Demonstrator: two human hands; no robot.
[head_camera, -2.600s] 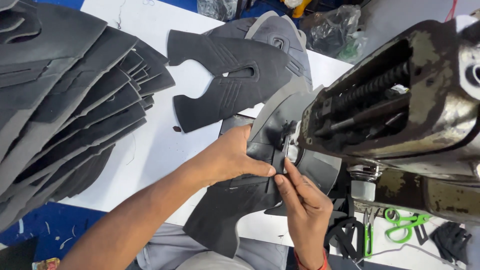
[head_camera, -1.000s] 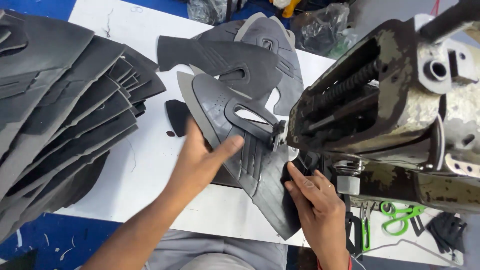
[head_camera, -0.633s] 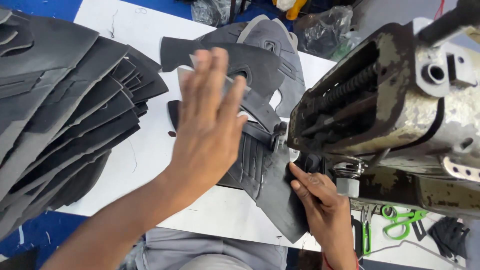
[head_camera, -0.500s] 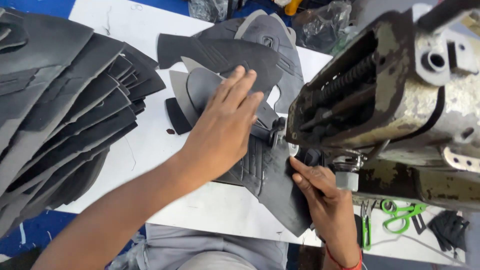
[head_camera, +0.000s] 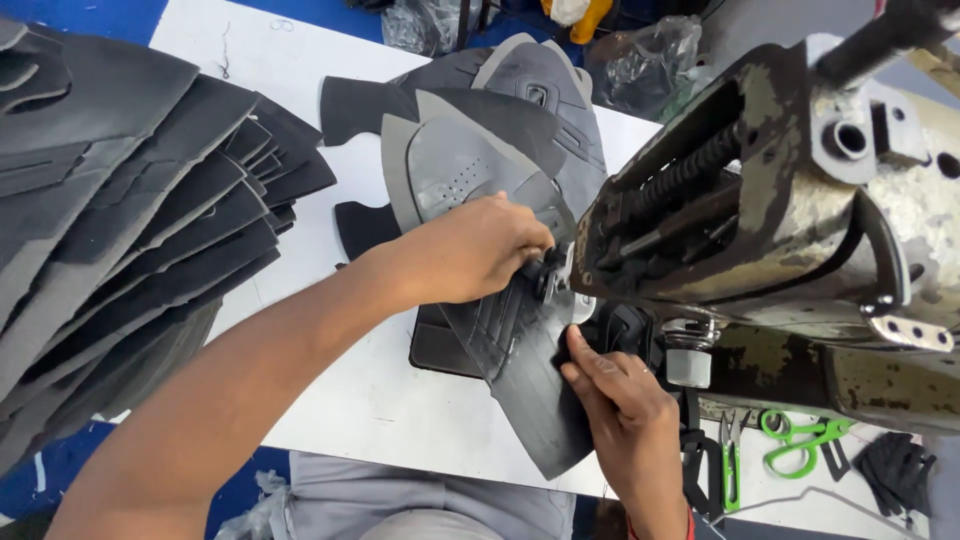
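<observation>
At your far left lies a fanned stack of dark cut pieces (head_camera: 120, 230) on the white table (head_camera: 370, 400). Your left hand (head_camera: 470, 250) curls its fingers closed on the grey shoe upper (head_camera: 500, 330) at the sewing machine (head_camera: 760, 210). Your right hand (head_camera: 620, 400) pinches the upper's edge beneath the machine head. Green scissors (head_camera: 800, 440) lie at the far right.

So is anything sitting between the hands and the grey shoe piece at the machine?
Nothing visible. The left hand grips the grey shoe piece right beside the sewing machine, and the right hand presses on its lower edge. Both hands touch it directly.
</observation>
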